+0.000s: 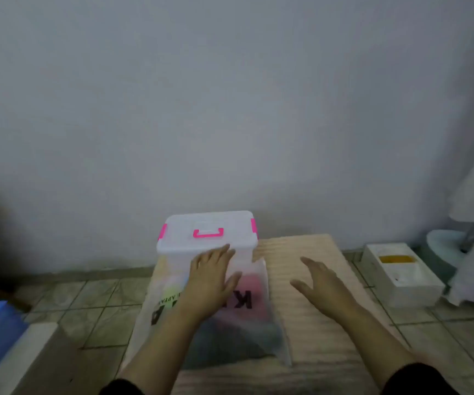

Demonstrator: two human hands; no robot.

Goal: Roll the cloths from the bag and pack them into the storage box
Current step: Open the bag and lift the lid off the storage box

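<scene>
Nothing is gripped at this moment: both hands are held with fingers straight and spread. The left hand (211,276) is laid flat over the bag (201,317), its fingertips reaching the near wall of the storage box (206,238); whether the box is actually touched cannot be told. The right hand (320,283) is seen to the right of the box, above the beige mat (310,309), apart from the bag. The box is shut, its lid held by pink latches (162,231), and the translucent bag lies just in front of it with coloured cloths (251,283) dimly seen inside. The task is judged to be at its start: nothing is rolled or packed yet. Next, the box would probably need unlatching and opening, or a cloth would need drawing out of the bag onto the mat.
</scene>
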